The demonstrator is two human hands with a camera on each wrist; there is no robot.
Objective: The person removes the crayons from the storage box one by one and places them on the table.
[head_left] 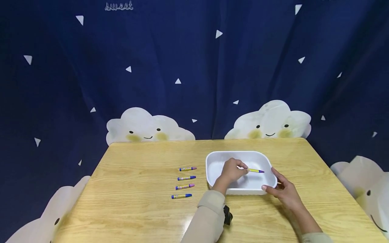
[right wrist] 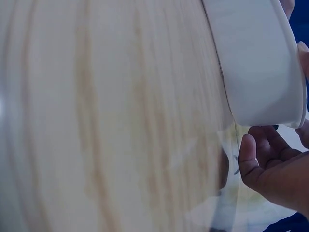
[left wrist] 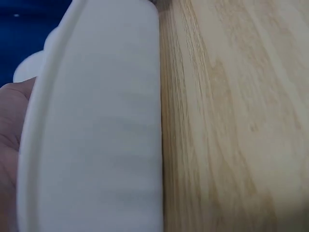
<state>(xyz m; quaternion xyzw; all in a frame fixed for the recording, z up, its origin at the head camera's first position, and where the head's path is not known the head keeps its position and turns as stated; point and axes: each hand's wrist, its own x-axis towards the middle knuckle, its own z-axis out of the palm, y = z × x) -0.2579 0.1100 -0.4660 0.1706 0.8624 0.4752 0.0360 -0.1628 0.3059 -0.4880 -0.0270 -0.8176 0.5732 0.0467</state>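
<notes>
- Evidently, the left hand [head_left: 231,171] pinched a yellow-wrapped crayon with a purple tip [head_left: 256,171] over the white rectangular plastic tub [head_left: 212,158]; placing it seemed the step in hand.
- Right hand [head_left: 284,191] braced the tub's near corner, fingers relaxed.
- Next move likely called for lowering and release.
- Four more crayons [head_left: 184,182] lay left of the tub on the wooden table [head_left: 139,202].
- Both wrist views showed only tub wall and wood; the grip stayed hidden there.

Crayon [head_left: 255,170] rear end hidden inside left hand [head_left: 232,170]. Labels on four table crayons [head_left: 184,182] too small to read. Left wrist view cuts off white tub [left wrist: 96,135]; right wrist view blurs table [right wrist: 106,116].
</notes>
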